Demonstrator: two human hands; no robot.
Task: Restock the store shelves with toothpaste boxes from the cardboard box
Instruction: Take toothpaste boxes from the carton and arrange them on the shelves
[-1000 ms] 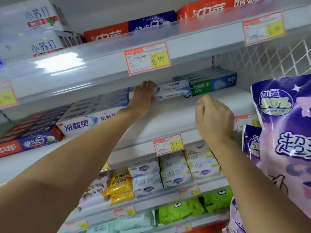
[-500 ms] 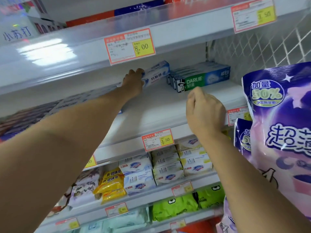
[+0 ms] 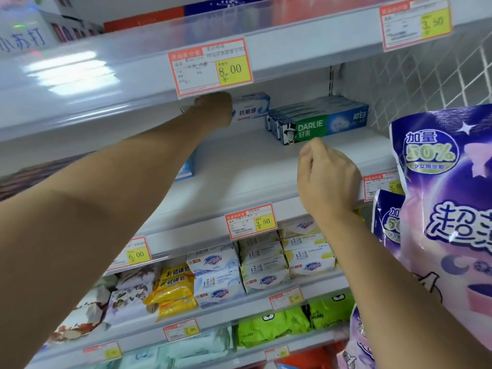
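My left hand (image 3: pixel 213 109) reaches deep into the white shelf (image 3: pixel 239 179) and grips a white-and-blue toothpaste box (image 3: pixel 251 107), held near the back just under the shelf above. To its right lies a row of green-and-blue Darlie toothpaste boxes (image 3: pixel 319 123). My right hand (image 3: pixel 326 177) hovers over the shelf's front edge with fingers curled, holding nothing. Another blue-and-white box (image 3: pixel 187 167) peeks out beside my left forearm. The cardboard box is out of view.
The upper shelf (image 3: pixel 133 67) carries an 8.00 price tag (image 3: pixel 210 67). Soap packs (image 3: pixel 263 262) and yellow bags (image 3: pixel 175 288) fill the shelves below. Purple packages (image 3: pixel 447 209) hang at the right. A wire mesh panel (image 3: pixel 431 75) closes the shelf's right end.
My left hand has carried the white-and-blue box from the shelf's middle deeper toward the back. The right hand stays curled near the front edge. The camera has tilted downward.
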